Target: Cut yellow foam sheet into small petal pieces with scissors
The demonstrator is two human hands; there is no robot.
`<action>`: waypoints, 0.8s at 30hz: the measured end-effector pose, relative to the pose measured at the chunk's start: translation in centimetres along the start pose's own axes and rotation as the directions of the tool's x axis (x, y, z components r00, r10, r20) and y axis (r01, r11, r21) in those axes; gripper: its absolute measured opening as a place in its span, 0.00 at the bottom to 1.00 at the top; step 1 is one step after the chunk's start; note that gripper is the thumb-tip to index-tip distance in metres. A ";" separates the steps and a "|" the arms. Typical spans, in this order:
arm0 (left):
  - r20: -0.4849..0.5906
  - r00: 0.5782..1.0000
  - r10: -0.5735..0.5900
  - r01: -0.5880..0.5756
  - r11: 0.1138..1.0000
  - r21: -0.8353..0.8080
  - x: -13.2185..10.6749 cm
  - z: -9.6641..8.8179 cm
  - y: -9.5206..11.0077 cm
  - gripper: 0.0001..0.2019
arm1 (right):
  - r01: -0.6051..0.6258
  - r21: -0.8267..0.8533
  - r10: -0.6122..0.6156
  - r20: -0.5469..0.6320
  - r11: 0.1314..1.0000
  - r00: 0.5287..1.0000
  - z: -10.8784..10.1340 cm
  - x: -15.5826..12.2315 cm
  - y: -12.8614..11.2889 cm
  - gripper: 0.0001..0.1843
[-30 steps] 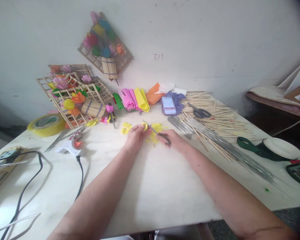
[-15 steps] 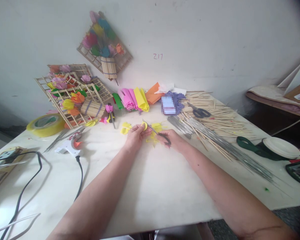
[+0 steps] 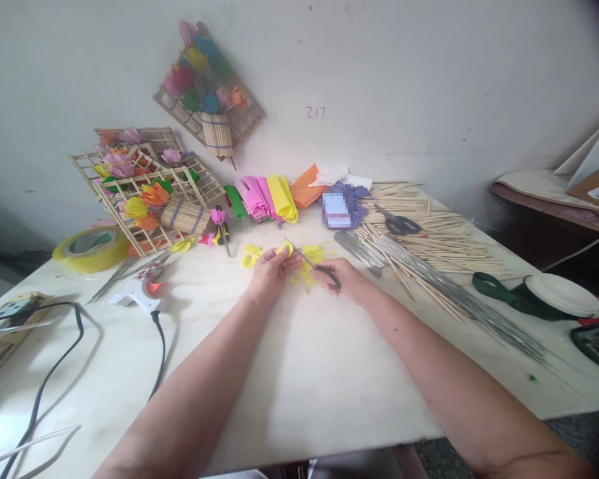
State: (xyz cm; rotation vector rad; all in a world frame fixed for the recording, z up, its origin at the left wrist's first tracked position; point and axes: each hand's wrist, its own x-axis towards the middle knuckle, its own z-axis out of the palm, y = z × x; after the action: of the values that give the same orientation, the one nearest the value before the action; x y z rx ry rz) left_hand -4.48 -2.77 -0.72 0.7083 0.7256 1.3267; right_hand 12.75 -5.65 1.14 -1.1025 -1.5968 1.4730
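My left hand [image 3: 271,269] pinches a small yellow foam piece [image 3: 285,249] at the table's middle. My right hand [image 3: 343,279] grips black-handled scissors [image 3: 313,262], their blades pointing up-left toward that piece. Cut yellow petals [image 3: 252,255] lie to the left of my fingers, and more yellow scraps [image 3: 313,255] lie between the two hands.
A white glue gun [image 3: 140,291] with a black cord lies at left, near a yellow tape roll [image 3: 90,249]. Bamboo frames with foam flowers [image 3: 150,189] lean on the wall. Rolled foam sheets [image 3: 268,196], wooden sticks [image 3: 439,233], wires [image 3: 459,293], second scissors [image 3: 402,225] and green tape [image 3: 499,291] lie behind and right.
The yellow piece in my left hand has turned slightly; both hands stay in place.
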 end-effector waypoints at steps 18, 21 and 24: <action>0.092 0.996 -0.017 0.012 0.999 0.044 -0.1 -0.2 -0.1 0.09 | -0.017 0.074 0.018 0.000 0.997 1.000 0.1 0.3 0.7 0.18; 0.092 0.996 -0.020 0.016 0.999 0.048 -0.1 -0.3 -0.1 0.09 | -0.017 0.073 0.018 -0.019 0.997 1.000 0.1 0.3 0.7 0.17; 0.095 0.995 -0.023 0.019 0.999 0.042 -0.1 -0.2 -0.1 0.09 | -0.004 0.061 0.006 -0.029 0.998 1.000 0.1 0.3 0.7 0.17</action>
State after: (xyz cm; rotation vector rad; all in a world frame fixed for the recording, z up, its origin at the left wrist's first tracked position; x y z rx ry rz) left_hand -4.61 -2.89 -0.97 0.7897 0.6830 1.2527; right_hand 12.59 -5.43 0.45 -1.0889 -1.5199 1.4924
